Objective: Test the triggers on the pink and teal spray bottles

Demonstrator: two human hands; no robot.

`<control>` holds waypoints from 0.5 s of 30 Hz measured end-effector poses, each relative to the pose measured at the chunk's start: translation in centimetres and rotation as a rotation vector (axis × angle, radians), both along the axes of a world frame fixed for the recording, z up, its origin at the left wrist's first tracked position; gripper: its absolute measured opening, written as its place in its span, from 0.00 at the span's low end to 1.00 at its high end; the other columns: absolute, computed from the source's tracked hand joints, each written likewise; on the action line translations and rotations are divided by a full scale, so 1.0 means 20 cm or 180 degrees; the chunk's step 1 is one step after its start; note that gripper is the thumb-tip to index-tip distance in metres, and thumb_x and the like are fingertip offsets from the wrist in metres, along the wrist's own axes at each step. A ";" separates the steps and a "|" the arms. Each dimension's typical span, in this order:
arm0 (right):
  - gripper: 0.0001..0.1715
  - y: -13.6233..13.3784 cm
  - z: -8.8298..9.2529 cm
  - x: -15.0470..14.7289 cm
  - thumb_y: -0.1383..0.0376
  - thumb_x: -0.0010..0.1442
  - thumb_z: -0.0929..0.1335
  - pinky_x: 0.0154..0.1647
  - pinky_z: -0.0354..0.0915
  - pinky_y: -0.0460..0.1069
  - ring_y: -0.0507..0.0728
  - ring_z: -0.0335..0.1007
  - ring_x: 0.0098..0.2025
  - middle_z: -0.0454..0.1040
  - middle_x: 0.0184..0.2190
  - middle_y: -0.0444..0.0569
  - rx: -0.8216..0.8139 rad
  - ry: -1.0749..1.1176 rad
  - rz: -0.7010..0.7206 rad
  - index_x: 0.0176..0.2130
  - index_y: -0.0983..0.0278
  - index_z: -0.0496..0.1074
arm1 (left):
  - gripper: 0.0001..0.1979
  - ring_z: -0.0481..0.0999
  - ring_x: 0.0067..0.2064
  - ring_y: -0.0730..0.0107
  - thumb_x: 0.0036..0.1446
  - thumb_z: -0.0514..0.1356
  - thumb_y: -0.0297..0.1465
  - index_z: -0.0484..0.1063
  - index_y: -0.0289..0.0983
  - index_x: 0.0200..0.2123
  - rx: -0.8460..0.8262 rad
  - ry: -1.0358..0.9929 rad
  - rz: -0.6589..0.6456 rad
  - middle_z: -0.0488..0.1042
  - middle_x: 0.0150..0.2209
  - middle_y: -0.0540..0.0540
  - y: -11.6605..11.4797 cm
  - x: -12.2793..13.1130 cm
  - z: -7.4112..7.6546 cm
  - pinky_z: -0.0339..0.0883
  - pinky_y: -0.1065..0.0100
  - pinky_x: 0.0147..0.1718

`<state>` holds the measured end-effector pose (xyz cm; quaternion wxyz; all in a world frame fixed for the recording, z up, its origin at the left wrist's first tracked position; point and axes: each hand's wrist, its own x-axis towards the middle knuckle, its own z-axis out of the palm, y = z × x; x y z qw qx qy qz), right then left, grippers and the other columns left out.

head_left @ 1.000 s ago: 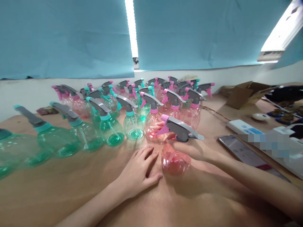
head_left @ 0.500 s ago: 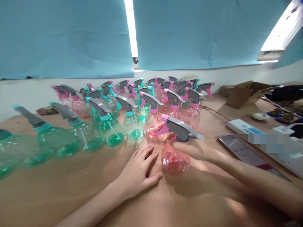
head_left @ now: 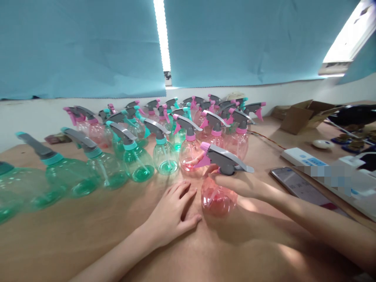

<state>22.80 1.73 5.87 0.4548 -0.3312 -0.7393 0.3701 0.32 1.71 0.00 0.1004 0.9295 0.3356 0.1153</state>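
Observation:
A pink spray bottle with a grey and pink trigger head stands in front of me, tilted slightly. My right hand is wrapped round its neck from behind; the bottle and its head hide part of that hand, and some fingers show near the pink trigger. My left hand lies flat on the tabletop, palm down with fingers spread, just left of the bottle and apart from it. Beyond my hands, a clear pink spray bottle and a green one stand upright.
More green spray bottles line the left, with several pink and green ones behind. On the wooden table, a phone and a white power strip lie right. Farther back are a cardboard box and a white oval object.
The pink bottle in my right hand has shifted very slightly to the right. My left hand has stayed in place.

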 end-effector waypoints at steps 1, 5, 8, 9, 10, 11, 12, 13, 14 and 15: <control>0.09 0.00 0.00 0.00 0.73 0.52 0.65 0.34 0.66 0.44 0.50 0.68 0.33 0.66 0.30 0.41 0.0008 0.0026 0.0017 0.34 0.60 0.66 | 0.30 0.58 0.63 0.45 0.58 0.59 0.43 0.64 0.33 0.59 0.0018 -0.0017 -0.0009 0.60 0.62 0.32 0.00 0.00 -0.01 0.56 0.45 0.58; 0.10 0.01 0.00 -0.01 0.71 0.52 0.65 0.35 0.66 0.46 0.52 0.69 0.36 0.69 0.31 0.42 0.0051 0.0105 0.0019 0.37 0.60 0.68 | 0.30 0.58 0.62 0.45 0.58 0.59 0.44 0.63 0.35 0.60 0.0066 -0.0115 -0.0045 0.60 0.62 0.33 0.01 -0.01 -0.03 0.56 0.45 0.58; 0.06 0.00 0.01 -0.02 0.72 0.51 0.64 0.26 0.59 0.44 0.48 0.58 0.26 0.62 0.25 0.39 -0.0028 0.0166 0.0038 0.29 0.61 0.63 | 0.29 0.59 0.62 0.45 0.58 0.59 0.43 0.63 0.36 0.59 0.0044 -0.0130 -0.0037 0.61 0.62 0.34 0.01 -0.01 -0.03 0.55 0.45 0.58; 0.07 0.00 0.01 -0.02 0.73 0.51 0.64 0.23 0.55 0.44 0.47 0.53 0.23 0.59 0.23 0.38 -0.0068 0.0182 0.0028 0.27 0.61 0.60 | 0.29 0.59 0.62 0.45 0.58 0.59 0.43 0.64 0.36 0.59 0.0026 -0.0114 -0.0032 0.61 0.62 0.34 0.01 -0.01 -0.03 0.55 0.45 0.58; 0.09 -0.01 0.01 -0.02 0.73 0.51 0.63 0.21 0.51 0.44 0.47 0.48 0.22 0.56 0.21 0.37 -0.0101 0.0176 0.0003 0.26 0.61 0.57 | 0.29 0.59 0.62 0.45 0.58 0.59 0.43 0.64 0.35 0.59 0.0008 -0.0100 -0.0032 0.61 0.62 0.33 0.01 -0.01 -0.02 0.55 0.45 0.58; 0.10 -0.01 0.01 -0.02 0.73 0.50 0.63 0.20 0.48 0.44 0.47 0.45 0.21 0.53 0.20 0.37 -0.0123 0.0152 -0.0041 0.25 0.61 0.56 | 0.29 0.59 0.62 0.44 0.58 0.59 0.43 0.64 0.35 0.59 -0.0006 -0.0096 -0.0038 0.61 0.62 0.33 0.01 -0.01 -0.01 0.55 0.45 0.58; 0.10 -0.01 0.01 -0.02 0.74 0.50 0.62 0.19 0.46 0.44 0.47 0.43 0.21 0.50 0.20 0.36 -0.0150 0.0100 -0.0104 0.25 0.61 0.55 | 0.29 0.59 0.62 0.44 0.58 0.59 0.43 0.64 0.34 0.59 -0.0018 -0.0103 -0.0044 0.61 0.62 0.33 0.01 -0.01 -0.01 0.55 0.45 0.58; 0.10 -0.01 0.01 -0.02 0.74 0.49 0.62 0.19 0.44 0.44 0.47 0.41 0.21 0.48 0.19 0.36 -0.0172 0.0038 -0.0173 0.25 0.61 0.55 | 0.29 0.59 0.62 0.44 0.58 0.59 0.43 0.64 0.34 0.59 -0.0029 -0.0115 -0.0048 0.61 0.62 0.33 0.00 0.00 -0.01 0.55 0.44 0.58; 0.10 -0.01 0.00 -0.02 0.75 0.48 0.61 0.18 0.43 0.44 0.47 0.40 0.21 0.47 0.19 0.36 -0.0194 -0.0034 -0.0227 0.26 0.61 0.55 | 0.29 0.59 0.62 0.43 0.58 0.59 0.43 0.64 0.35 0.59 -0.0041 -0.0130 -0.0045 0.61 0.62 0.33 0.00 0.00 0.00 0.55 0.44 0.58; 0.10 -0.01 0.00 -0.01 0.75 0.47 0.60 0.18 0.42 0.44 0.47 0.40 0.21 0.46 0.19 0.36 -0.0207 -0.0093 -0.0268 0.26 0.61 0.55 | 0.29 0.59 0.62 0.43 0.58 0.59 0.43 0.64 0.35 0.59 -0.0052 -0.0142 -0.0039 0.61 0.62 0.33 0.00 0.00 0.00 0.55 0.44 0.57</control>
